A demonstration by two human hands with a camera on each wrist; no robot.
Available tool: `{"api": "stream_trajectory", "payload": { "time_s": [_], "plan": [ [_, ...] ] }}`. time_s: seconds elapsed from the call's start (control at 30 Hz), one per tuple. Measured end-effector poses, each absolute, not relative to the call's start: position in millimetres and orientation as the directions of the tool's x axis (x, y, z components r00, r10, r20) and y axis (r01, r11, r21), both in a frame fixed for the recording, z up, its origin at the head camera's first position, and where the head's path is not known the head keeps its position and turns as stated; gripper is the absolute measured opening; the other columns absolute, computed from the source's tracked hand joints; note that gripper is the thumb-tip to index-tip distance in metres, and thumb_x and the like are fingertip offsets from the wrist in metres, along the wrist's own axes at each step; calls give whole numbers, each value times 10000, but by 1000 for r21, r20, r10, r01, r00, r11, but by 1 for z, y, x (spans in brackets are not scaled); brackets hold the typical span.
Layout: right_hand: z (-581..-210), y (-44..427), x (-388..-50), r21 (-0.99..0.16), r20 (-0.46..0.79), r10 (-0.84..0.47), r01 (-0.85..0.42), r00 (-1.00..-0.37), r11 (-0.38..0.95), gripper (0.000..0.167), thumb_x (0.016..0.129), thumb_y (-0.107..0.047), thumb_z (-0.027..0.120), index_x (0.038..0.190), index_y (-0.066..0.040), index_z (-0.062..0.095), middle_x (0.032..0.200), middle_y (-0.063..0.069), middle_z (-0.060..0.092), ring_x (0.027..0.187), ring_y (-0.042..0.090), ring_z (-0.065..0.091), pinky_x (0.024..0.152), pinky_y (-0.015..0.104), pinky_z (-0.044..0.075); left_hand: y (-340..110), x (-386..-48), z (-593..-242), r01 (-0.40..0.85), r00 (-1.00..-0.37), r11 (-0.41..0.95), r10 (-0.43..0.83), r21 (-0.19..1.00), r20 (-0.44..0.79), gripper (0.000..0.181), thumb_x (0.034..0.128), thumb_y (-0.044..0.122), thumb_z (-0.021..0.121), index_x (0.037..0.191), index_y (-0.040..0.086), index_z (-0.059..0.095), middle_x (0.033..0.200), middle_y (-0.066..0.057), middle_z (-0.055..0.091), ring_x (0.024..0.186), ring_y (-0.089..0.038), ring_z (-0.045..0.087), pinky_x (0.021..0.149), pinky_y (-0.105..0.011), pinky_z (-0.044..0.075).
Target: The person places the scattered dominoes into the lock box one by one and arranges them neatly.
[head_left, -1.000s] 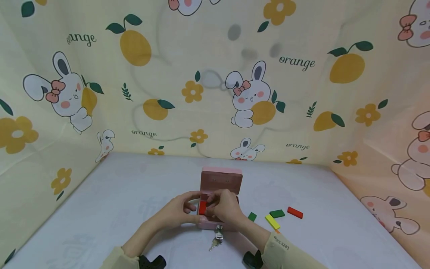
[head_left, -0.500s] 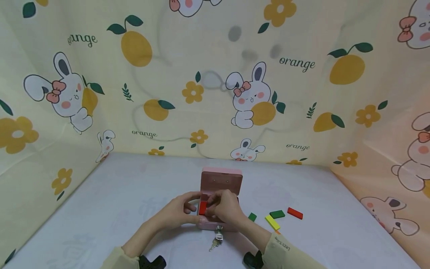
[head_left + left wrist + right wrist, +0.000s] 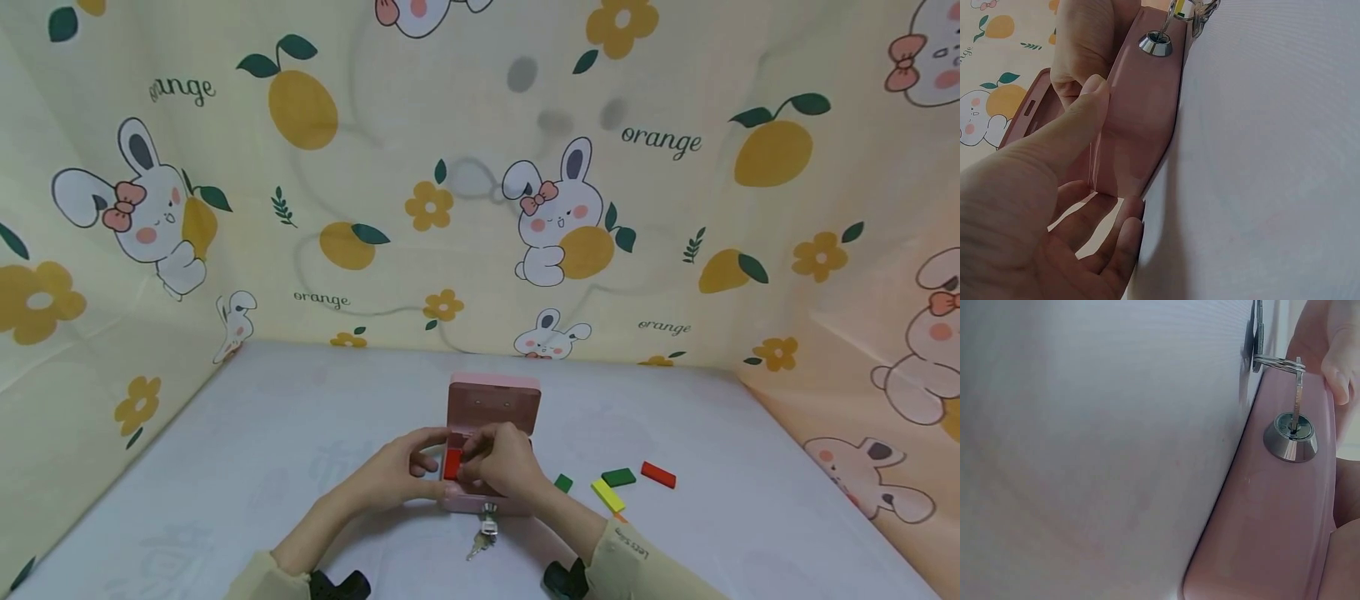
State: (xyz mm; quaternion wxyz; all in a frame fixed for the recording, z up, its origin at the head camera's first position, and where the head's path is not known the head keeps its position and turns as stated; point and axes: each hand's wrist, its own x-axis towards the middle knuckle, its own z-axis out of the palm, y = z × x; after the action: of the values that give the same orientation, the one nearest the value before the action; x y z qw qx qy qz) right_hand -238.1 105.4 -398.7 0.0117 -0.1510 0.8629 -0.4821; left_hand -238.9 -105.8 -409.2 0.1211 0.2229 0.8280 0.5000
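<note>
An open pink metal box [image 3: 480,504] stands on the table, its lid [image 3: 493,408] raised at the back. My left hand [image 3: 390,471] grips the box's left end, thumb on the front rim and fingers round the side; the left wrist view shows this grip closely. My right hand [image 3: 502,462] reaches into the box with bent fingers. Its fingertips are right beside a red block [image 3: 452,463] at the left inside; whether they pinch it is hidden. A key [image 3: 1298,394] sits in the front lock [image 3: 1291,437], with more keys [image 3: 480,543] hanging from its ring.
Right of the box lie loose blocks: a green block [image 3: 618,477], a yellow block [image 3: 608,495], a red block [image 3: 659,475], and another green block [image 3: 564,483] partly behind my right arm. An orange bit shows near the sleeve. A patterned cloth [image 3: 450,250] encloses the table.
</note>
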Motion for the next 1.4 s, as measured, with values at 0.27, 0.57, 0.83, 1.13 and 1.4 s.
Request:
{"api": "stream_trajectory", "payload": {
  "time_s": [0.27, 0.57, 0.83, 1.13, 1.4],
  "plan": [
    [-398, 106, -237, -835, 122, -277, -249, -953, 490, 175, 775, -2, 818, 905, -25, 703, 819, 45, 664, 709, 182, 615, 663, 297, 548, -105, -238, -410, 258, -869, 398, 494, 880, 31, 786, 799, 340, 835, 1460, 137, 461, 1361, -25, 536, 1053, -218, 571, 878, -427, 486],
    [-395, 111, -239, -874, 94, -255, -202, -962, 441, 181, 780, -16, 820, 923, -1, 710, 810, 41, 668, 682, 199, 612, 630, 343, 560, -107, -238, -409, 262, -866, 396, 499, 880, 33, 812, 791, 369, 836, 1467, 137, 450, 1371, -32, 530, 1065, -213, 572, 889, -417, 479],
    [-391, 113, -237, -895, 83, -257, -186, -963, 405, 196, 780, -1, 813, 941, 26, 706, 803, 47, 672, 638, 198, 632, 623, 378, 570, -107, -237, -409, 258, -866, 388, 499, 885, 34, 810, 788, 358, 840, 1466, 145, 451, 1375, -29, 527, 1066, -224, 569, 887, -423, 480],
    [-386, 119, -235, -908, 76, -271, -179, -960, 380, 213, 797, -30, 810, 968, 32, 699, 811, 68, 670, 665, 303, 661, 633, 413, 573, -106, -239, -409, 239, -874, 402, 486, 884, 15, 799, 785, 368, 841, 1459, 166, 463, 1372, -20, 528, 1071, -221, 565, 900, -430, 478],
    [-387, 126, -235, -909, 80, -282, -186, -956, 373, 228, 814, -63, 808, 990, 29, 695, 826, 73, 672, 673, 307, 679, 652, 407, 576, -105, -240, -411, 236, -879, 417, 477, 878, 10, 794, 782, 365, 844, 1451, 152, 472, 1368, -31, 533, 1059, -211, 567, 899, -433, 482]
  ]
}}
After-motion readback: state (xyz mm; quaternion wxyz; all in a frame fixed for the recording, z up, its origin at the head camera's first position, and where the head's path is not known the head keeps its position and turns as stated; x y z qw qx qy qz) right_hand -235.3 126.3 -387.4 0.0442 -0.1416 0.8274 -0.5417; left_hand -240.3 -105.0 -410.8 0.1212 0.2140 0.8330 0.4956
